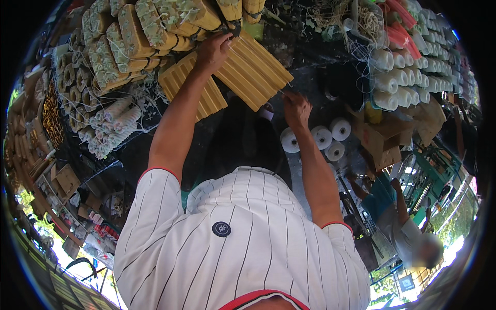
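A yellow ridged board (pixel 256 70) lies slanted in front of me, its grooves running lengthwise. My left hand (pixel 213 53) is closed at its upper left edge, fingertips by a dark piece at the top corner. A second yellow ridged board (pixel 207 99) lies to the left, partly behind my left forearm. My right hand (pixel 297 109) has its fingers curled, with the fingertips close by the first board's lower right edge. Whether they pinch anything there is too small to tell.
Yellow blocks with a mottled green cover (pixel 135 31) are stacked at the far left, beside bundled white rolls (pixel 116 121). White thread cones (pixel 321 138) stand right of my legs; more white cones (pixel 400 77) fill the far right. Nearby are a cardboard box (pixel 382 137) and another person (pixel 398 217).
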Demonstrator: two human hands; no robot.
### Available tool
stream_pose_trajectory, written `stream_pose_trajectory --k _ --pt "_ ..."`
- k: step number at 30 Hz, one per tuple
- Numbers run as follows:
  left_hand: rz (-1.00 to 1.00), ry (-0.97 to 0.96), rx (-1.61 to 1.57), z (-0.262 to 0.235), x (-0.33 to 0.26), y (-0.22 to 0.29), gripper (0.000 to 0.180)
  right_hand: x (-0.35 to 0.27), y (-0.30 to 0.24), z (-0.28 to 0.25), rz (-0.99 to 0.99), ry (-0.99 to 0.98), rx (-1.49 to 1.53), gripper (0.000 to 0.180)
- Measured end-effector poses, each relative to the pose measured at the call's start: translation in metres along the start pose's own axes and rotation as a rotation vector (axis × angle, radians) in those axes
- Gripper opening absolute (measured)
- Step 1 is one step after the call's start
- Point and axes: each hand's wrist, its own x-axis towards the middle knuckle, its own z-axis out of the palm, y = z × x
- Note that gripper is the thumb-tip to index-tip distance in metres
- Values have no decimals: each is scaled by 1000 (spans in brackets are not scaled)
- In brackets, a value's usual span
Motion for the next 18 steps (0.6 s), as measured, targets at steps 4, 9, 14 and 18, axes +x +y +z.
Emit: stream_pose_trajectory --k 4,9,14,18 --pt "-39 -96 -38 -8 -1 3 31 -5 3 -2 31 -41 -16 26" --pt "-52 -95 -44 -7 -2 0 32 -6 -3 -10 145 -66 -1 47" --pt "-77 -39 -92 -9 -8 0 29 -2 -13 -23 131 -2 -35 61" --pt "66 128 40 -22 -23 18 21 -3 -24 -33 70 38 -44 58"
